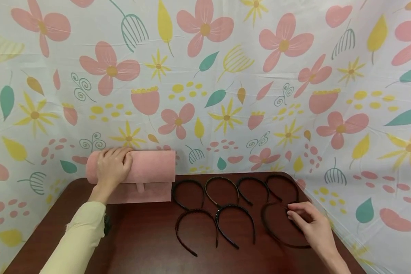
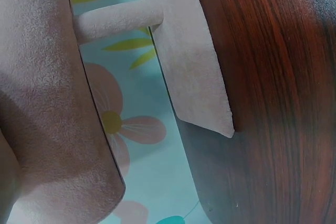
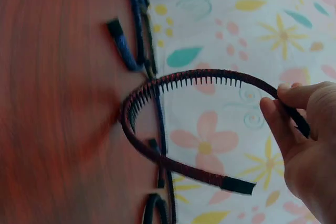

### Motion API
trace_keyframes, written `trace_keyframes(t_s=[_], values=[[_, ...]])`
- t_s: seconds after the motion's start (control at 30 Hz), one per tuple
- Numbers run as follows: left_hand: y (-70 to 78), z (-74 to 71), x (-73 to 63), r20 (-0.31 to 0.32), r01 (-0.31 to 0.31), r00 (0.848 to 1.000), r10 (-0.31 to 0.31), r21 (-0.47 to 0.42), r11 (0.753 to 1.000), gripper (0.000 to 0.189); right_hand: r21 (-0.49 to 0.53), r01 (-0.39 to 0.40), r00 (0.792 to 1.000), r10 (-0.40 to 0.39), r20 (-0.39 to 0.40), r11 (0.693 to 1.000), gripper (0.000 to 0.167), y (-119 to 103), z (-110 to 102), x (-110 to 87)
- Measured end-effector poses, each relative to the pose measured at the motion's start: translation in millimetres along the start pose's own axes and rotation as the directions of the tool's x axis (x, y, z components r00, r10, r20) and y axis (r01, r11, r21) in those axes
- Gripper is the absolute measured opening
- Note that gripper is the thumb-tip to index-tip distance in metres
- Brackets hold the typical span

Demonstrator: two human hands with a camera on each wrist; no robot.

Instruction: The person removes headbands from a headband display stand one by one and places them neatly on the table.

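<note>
A pink plush headband stand (image 1: 152, 165), a padded roll joined by a short post to a flat base, lies at the table's back left. My left hand (image 1: 113, 165) grips the roll's left part from above, its fingers curved over the top. At the right, my right hand (image 1: 313, 228) pinches a dark headband (image 3: 199, 73) near one end, between thumb and fingers. Comb-like teeth line the inner side of this band in the right wrist view, and its other end hangs free. The left wrist view shows the roll, post (image 2: 121, 19) and base (image 2: 194, 72).
Several dark headbands lie on the brown wooden table (image 1: 140, 239): a back row right of the stand, and two nearer ones, a brownish band (image 1: 177, 228) and a black band (image 1: 241, 207). A flowered cloth (image 1: 205, 95) hangs behind the table and along its sides.
</note>
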State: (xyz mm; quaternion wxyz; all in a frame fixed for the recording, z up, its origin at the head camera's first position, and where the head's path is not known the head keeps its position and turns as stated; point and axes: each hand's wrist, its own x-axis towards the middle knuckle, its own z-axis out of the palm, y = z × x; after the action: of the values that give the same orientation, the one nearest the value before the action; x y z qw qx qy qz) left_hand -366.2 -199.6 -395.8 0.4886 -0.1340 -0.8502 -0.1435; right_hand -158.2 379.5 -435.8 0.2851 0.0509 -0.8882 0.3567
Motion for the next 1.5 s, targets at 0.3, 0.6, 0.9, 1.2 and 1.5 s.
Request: trace_keyframes(t_s=[0.3,0.6,0.9,1.2,1.5], values=[[-3.7,-1.2,-0.9,-0.022,-0.012,1.0,0.012,-0.001,1.0,0.033,-0.017,0.217,0.976,-0.217,-0.01,0.976,0.043,-6,20,-6.0],[-6.4,-2.7,-3.1,-0.02,-0.014,1.0,0.014,0.011,1.0,0.035,-0.082,0.079,0.985,-0.065,0.162,0.993,0.037,10,40,-19.1],[-4.7,-4.0,-2.4,-0.037,-0.022,0.999,0.022,0.009,1.0,0.034,-0.097,-0.11,0.901,0.14,0.411,0.989,0.019,19,50,-19.1],[-3.2,-7.8,-7.1,-0.028,-0.01,1.0,0.009,-0.014,1.0,0.036,-0.131,-0.032,0.86,0.094,0.502,0.991,0.019,26,62,-8.7],[-2.6,-14.1,-11.4,0.008,-0.014,1.0,0.015,-0.038,0.999,0.034,-0.13,-0.029,0.826,0.097,0.555,0.991,0.019,22,66,-6.9]])
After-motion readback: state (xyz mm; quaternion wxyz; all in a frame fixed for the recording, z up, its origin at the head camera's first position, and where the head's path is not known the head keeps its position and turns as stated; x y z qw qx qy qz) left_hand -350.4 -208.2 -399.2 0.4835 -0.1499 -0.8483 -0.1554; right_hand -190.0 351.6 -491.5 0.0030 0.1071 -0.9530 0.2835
